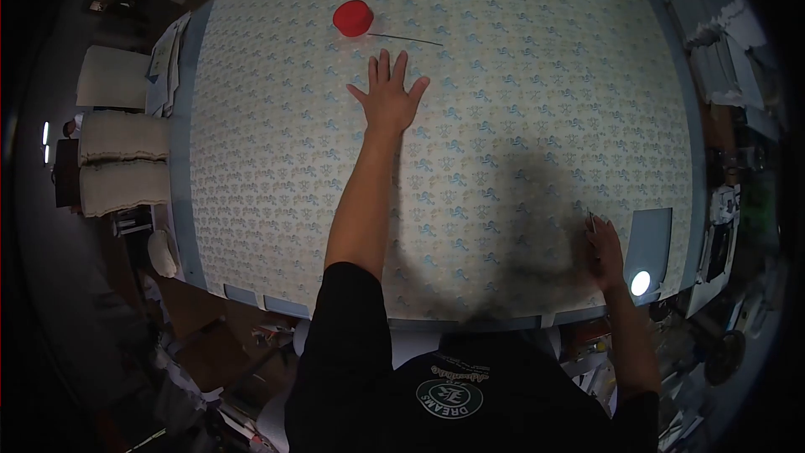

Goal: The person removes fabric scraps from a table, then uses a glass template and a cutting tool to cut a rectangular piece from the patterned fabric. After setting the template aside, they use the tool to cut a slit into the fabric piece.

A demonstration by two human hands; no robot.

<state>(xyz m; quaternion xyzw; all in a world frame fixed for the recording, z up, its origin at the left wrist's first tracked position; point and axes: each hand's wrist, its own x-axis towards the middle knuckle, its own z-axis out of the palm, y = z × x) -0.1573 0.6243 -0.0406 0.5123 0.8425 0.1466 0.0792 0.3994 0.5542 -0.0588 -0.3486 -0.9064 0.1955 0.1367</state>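
Note:
A pale sheet of fabric [470,201] printed with small blue and beige motifs is spread over the table. My left hand [390,105] lies flat on it near the middle, fingers spread and holding nothing. Just beyond those fingertips is a thin dark rod [406,39], with a red round object [353,18] at its left end. My right hand [604,253] is at the sheet's near right, its fingers closed around a small pointed tool [592,220]. Most of that tool is hidden by the fingers, and I cannot tell its kind.
A rectangular gap in the sheet bares the blue-grey table [650,239] beside my right hand, with a bright round light spot [641,283] there. Folded cream cloth stacks [124,136] stand off the left edge. White stacks [728,75] and clutter line the right side.

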